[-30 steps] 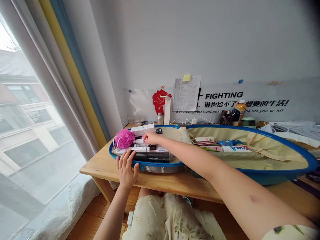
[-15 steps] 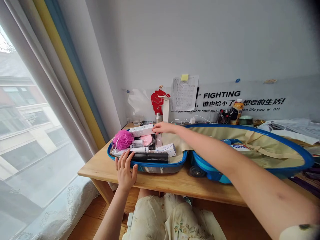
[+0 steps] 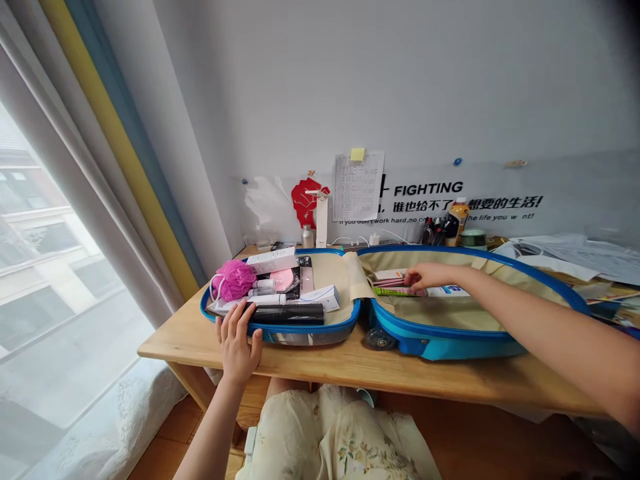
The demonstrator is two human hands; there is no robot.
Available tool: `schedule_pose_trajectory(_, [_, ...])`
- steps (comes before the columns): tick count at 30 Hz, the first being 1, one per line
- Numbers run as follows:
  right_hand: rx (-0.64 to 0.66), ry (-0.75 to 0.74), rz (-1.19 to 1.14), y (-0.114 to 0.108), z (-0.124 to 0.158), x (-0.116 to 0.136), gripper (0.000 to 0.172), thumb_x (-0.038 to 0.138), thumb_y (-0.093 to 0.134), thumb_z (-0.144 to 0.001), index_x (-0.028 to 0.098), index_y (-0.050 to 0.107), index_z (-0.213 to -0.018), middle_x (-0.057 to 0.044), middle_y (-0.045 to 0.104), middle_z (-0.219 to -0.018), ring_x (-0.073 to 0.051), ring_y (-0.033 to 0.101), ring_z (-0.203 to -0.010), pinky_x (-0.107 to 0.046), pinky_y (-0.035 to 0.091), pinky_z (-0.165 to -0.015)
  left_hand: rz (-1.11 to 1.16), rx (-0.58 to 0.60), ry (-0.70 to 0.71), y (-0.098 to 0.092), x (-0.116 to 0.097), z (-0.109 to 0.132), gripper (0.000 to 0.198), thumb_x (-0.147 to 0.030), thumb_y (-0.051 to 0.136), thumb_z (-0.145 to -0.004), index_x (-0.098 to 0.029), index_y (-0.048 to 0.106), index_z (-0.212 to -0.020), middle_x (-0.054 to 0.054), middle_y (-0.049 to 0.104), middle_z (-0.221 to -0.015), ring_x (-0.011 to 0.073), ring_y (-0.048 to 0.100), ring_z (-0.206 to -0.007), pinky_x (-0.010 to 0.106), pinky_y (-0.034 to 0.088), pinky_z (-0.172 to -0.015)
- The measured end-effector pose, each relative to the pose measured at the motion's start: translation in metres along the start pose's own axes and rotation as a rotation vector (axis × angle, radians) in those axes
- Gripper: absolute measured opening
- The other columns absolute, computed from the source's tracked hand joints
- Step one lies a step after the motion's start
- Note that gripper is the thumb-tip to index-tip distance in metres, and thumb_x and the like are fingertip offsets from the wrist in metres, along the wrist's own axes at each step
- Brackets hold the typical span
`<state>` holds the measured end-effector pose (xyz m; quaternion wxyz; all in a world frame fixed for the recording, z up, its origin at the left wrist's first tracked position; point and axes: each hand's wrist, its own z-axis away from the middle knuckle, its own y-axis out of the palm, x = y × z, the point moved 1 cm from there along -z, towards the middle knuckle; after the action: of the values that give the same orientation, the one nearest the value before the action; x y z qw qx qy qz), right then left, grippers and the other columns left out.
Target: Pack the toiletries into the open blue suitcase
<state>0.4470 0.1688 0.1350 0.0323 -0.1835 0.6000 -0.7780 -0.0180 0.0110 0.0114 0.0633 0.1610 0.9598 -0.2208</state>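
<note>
Cream floral clothing [image 3: 335, 433] fills six o'clock at the bottom of the view, which places the person seated close against the front edge of the wooden tabletop [image 3: 320, 365]. Left hand [image 3: 236, 343] sits at seven o'clock, released, with fingers spread and draped over the front rim of a blue hard-shell suitcase [image 3: 440, 347]. It is not clenched, and its placement appears to serve as a brace for the shell. The suitcase lies fully open and flat, its two halves side by side, an arrangement that leaves both compartments reachable at once.

Right hand [image 3: 430, 275] reaches in from three o'clock over the right half, fingers extended onto a small stack of flat pink and green packets [image 3: 397, 291]. Whether it grasps them cannot be determined from this view. A white and blue box [image 3: 449, 291] lies just beside the stack.

The left half is tightly filled: a pink mesh bath puff [image 3: 233, 280], a white carton [image 3: 273, 261], and a long black case [image 3: 287, 314] laid along the front rim, apparently to fit the shell's length. A beige lining flap [image 3: 359, 275] stands between the halves.

Farther off, at twelve o'clock, an amber drink bottle [image 3: 457, 220] stands on the tabletop before a printed sheet [image 3: 358, 193] fixed to the wall.
</note>
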Motion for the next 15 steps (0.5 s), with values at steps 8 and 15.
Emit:
schedule_pose_trajectory(8, [-0.011, 0.018, 0.152, 0.017, -0.007, -0.001, 0.022, 0.039, 0.064, -0.063, 0.02, 0.066, -0.074, -0.008, 0.069, -0.081, -0.024, 0.061, -0.077, -0.032, 0.038, -0.065, 0.001, -0.004, 0.006, 0.0, -0.001, 0.0, 0.05, -0.044, 0.034, -0.1, -0.018, 0.053, -0.138, 0.016, 0.056, -0.139, 0.0283, 0.042, -0.136, 0.047, 0.014, -0.12])
schedule_pose_trajectory(15, [0.045, 0.01, 0.016, 0.012, -0.004, -0.001, 0.031, 0.048, 0.072, -0.061, 0.019, 0.064, -0.069, -0.005, 0.064, -0.07, -0.019, 0.057, -0.068, -0.03, 0.038, -0.063, 0.008, -0.004, 0.0, 0.0, 0.0, -0.001, 0.05, -0.045, 0.034, -0.099, -0.019, 0.053, -0.138, 0.015, 0.056, -0.139, 0.0281, 0.043, -0.136, 0.047, 0.013, -0.12])
